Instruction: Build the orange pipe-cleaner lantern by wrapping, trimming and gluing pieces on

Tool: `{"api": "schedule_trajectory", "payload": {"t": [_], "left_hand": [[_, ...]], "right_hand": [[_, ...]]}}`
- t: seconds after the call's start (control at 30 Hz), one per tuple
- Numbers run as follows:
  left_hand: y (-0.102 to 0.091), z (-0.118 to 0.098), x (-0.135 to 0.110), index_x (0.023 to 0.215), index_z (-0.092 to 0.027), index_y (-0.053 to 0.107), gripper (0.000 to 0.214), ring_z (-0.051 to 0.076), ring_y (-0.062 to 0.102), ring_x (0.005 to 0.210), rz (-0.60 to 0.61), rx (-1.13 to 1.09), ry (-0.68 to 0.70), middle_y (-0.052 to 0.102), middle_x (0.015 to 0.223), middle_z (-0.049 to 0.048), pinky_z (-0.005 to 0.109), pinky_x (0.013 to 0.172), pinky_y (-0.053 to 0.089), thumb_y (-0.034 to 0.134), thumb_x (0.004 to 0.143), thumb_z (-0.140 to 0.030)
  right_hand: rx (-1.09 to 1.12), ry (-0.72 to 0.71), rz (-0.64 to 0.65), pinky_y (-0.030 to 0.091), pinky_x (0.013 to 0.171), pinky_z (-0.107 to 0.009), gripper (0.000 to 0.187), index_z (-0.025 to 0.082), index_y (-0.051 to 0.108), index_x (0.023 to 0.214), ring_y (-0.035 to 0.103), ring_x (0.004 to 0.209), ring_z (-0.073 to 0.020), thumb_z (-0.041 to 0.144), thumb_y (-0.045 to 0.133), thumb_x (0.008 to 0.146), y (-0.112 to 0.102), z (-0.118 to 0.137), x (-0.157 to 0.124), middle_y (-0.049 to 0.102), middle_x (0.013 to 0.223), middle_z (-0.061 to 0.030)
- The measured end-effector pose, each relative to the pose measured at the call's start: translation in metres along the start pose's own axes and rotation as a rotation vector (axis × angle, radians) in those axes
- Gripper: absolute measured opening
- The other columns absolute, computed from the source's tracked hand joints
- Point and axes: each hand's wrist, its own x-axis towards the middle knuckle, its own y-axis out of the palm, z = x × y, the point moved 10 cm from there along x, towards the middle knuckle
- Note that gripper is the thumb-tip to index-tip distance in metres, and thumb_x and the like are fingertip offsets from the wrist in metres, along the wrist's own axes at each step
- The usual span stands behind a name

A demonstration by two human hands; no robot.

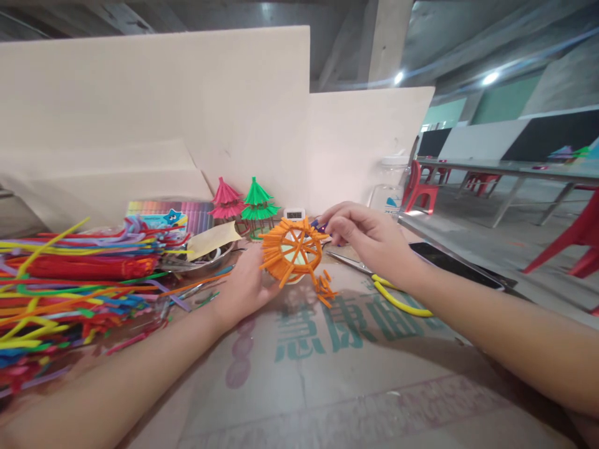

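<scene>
My left hand (244, 279) is closed around the left edge of a round orange pipe-cleaner frame (300, 247). The frame has spokes across its open middle and a fringe of short orange stubs around the rim. My right hand (358, 229) is at the frame's upper right, fingers pinched together. What lies between those fingertips, if anything, is too small to make out; a dark purple bit shows beside them. Below the frame, a small heap of cut orange pipe-cleaner pieces (325, 289) lies on the printed cardboard (337, 374).
Scissors with yellow handles (397, 302) lie under my right forearm, a dark phone (456, 265) farther right. Pipe cleaners in many colours (79, 268) pile up at left. Pink (226, 199) and green (258, 206) tree-shaped models, a small clock (294, 214) and a clear bottle (390, 187) stand behind.
</scene>
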Motion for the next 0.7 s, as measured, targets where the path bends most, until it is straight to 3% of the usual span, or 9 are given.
{"api": "schedule_trajectory", "payload": {"t": [0.07,0.17,0.3,0.43,0.57,0.7], "left_hand": [[-0.002,0.0,0.0,0.123,-0.022,0.057,0.041,0.031,0.049,0.127,-0.016,-0.018,-0.005,0.057,0.133,0.0101,0.049,0.108,0.04,0.06,0.084,-0.033],[-0.005,-0.001,0.001,0.125,-0.022,0.056,0.043,0.031,0.049,0.128,-0.049,-0.038,0.002,0.056,0.134,0.0101,0.05,0.11,0.039,0.061,0.083,-0.031],[-0.006,0.003,0.0,0.125,-0.024,0.053,0.043,0.031,0.051,0.125,-0.063,-0.044,-0.025,0.056,0.132,0.0104,0.05,0.108,0.041,0.061,0.083,-0.033],[-0.003,0.009,-0.001,0.124,-0.022,0.053,0.042,0.031,0.051,0.125,-0.047,-0.035,-0.07,0.056,0.131,0.0112,0.05,0.107,0.041,0.061,0.084,-0.033],[-0.001,0.015,-0.001,0.12,-0.019,0.054,0.039,0.031,0.054,0.12,-0.039,-0.035,-0.117,0.059,0.125,0.0113,0.049,0.102,0.044,0.061,0.084,-0.033],[-0.002,0.018,-0.001,0.12,-0.019,0.054,0.041,0.03,0.057,0.115,-0.057,-0.06,-0.129,0.061,0.121,0.0111,0.047,0.1,0.046,0.062,0.084,-0.037]], "right_hand": [[0.129,0.07,0.026,0.052,0.079,-0.033,0.025,0.02,0.066,0.085,0.066,0.083,-0.0162,0.033,0.048,0.096,0.001,-0.004,0.002,0.071,0.097,-0.0055],[0.221,0.161,0.039,0.054,0.082,-0.036,0.019,0.02,0.066,0.085,0.069,0.084,-0.0177,0.032,0.054,0.092,0.001,-0.008,0.004,0.073,0.088,-0.0042],[0.224,0.235,0.03,0.053,0.064,-0.029,0.017,0.018,0.06,0.076,0.064,0.062,-0.0129,0.032,0.065,0.085,0.0,-0.017,0.004,0.069,0.071,-0.0013],[0.219,0.27,0.043,0.039,0.045,-0.023,0.017,0.02,0.055,0.08,0.049,0.044,-0.0079,0.034,0.059,0.088,0.004,-0.031,0.002,0.057,0.057,0.005],[0.18,0.233,0.03,0.026,0.043,-0.022,0.015,0.019,0.059,0.09,0.035,0.043,-0.0073,0.031,0.049,0.093,0.004,-0.038,0.003,0.04,0.053,0.0081],[0.162,0.157,0.019,0.032,0.052,-0.025,0.013,0.018,0.058,0.095,0.04,0.054,-0.0091,0.025,0.048,0.091,0.0,-0.03,0.005,0.047,0.066,0.0049]]}}
